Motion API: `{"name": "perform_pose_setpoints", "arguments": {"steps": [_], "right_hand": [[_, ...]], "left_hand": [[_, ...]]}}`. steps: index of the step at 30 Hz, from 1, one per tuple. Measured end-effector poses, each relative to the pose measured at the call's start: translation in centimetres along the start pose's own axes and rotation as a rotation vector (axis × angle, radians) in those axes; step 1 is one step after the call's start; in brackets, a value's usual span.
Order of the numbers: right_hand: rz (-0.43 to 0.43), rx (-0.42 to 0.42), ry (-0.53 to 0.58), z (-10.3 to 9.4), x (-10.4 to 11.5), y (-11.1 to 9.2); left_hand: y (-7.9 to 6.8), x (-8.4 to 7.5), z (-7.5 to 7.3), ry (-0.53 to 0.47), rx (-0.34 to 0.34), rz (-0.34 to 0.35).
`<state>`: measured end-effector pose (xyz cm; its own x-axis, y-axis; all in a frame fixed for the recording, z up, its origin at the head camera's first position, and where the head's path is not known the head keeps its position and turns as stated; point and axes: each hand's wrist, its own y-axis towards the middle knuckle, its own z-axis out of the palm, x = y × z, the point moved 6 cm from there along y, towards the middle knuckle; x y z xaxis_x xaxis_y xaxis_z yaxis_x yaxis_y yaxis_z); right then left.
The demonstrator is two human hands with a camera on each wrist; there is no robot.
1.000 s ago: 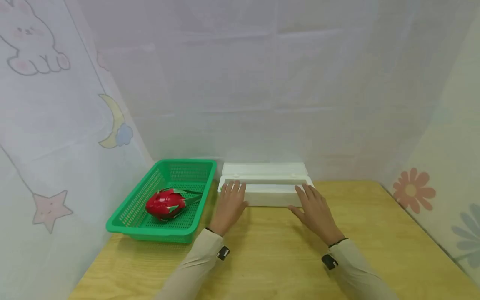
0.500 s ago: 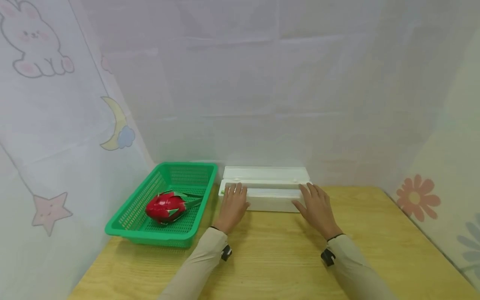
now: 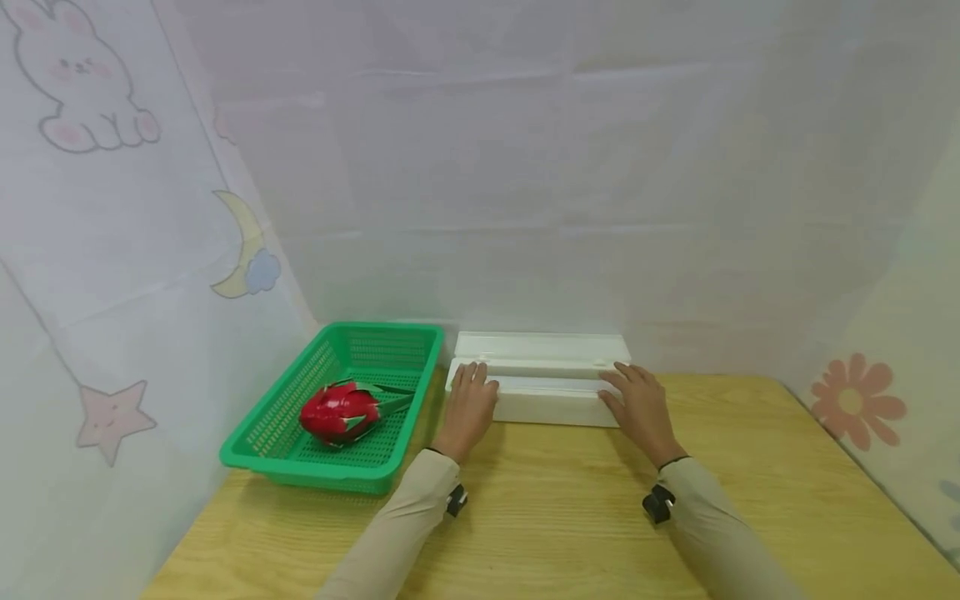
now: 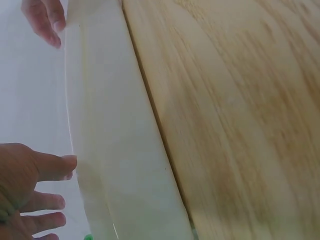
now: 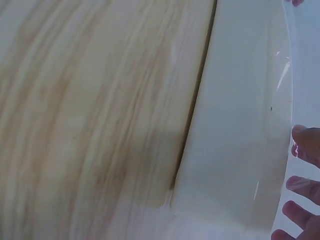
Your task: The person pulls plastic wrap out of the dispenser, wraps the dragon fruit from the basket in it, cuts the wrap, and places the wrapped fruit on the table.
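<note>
1. While both hands are reaching straight ahead, the left hand [image 3: 468, 412] is covering the left end of a long white box [image 3: 551, 408] and the right hand [image 3: 645, 412] its right end; neither is clearly nearer.
2. Fingers are lying loosely spread on both, thumbs touching the front edge; no firm grip is showing.
3. Box is sitting directly in front of the person, long axis running left to right, so the hands are facing each other along it. Key relation: one hand per end, open top between.
4. Lid [image 3: 543, 344] is standing open along the far side. Something white [image 3: 547, 383] is showing inside; can't tell what.
5. Green basket [image 3: 315, 472] is resting left of the box, nearer the left hand, with a red dragon fruit [image 3: 337, 412] lying in it, leaves pointing boxward.
6. Wooden table [image 3: 555, 517] is carrying everything; a pale sheet [image 3: 510, 150] is hanging behind.
</note>
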<state>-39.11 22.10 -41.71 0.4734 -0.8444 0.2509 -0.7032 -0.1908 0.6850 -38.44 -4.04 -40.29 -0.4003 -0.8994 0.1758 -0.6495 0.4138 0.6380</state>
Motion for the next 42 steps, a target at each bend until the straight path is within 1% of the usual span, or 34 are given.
{"name": "perform_pose_setpoints", "arguments": {"steps": [3, 6, 13, 17, 22, 28, 35, 42], "right_hand": [[-0.009, -0.032, 0.006, -0.3, 0.1, 0.3], [-0.024, -0.066, -0.003, -0.4, 0.2, 0.3], [-0.055, -0.132, -0.011, -0.4, 0.2, -0.2], [-0.070, -0.164, -0.003, -0.5, 0.4, -0.4], [-0.089, -0.190, -0.008, -0.8, 0.9, -0.3], [-0.114, -0.209, -0.002, -1.2, 1.3, -0.1], [-0.125, -0.210, -0.010, -1.4, 1.5, 0.1], [-0.146, -0.222, -0.015, -2.2, 1.8, 0.3]], "left_hand": [[0.2, 0.1, 0.0, -0.012, 0.009, -0.008], [0.4, 0.1, -0.1, 0.000, 0.009, -0.008], [0.2, 0.1, -0.2, 0.026, 0.021, 0.003], [0.1, 0.1, -0.2, 0.041, 0.008, 0.007], [0.0, 0.2, -0.4, 0.071, -0.023, -0.023], [0.1, 0.4, -0.9, 0.091, -0.061, -0.043], [0.0, 0.6, -1.6, 0.062, -0.095, -0.051], [0.1, 0.7, -2.3, 0.037, -0.123, -0.067]]}}
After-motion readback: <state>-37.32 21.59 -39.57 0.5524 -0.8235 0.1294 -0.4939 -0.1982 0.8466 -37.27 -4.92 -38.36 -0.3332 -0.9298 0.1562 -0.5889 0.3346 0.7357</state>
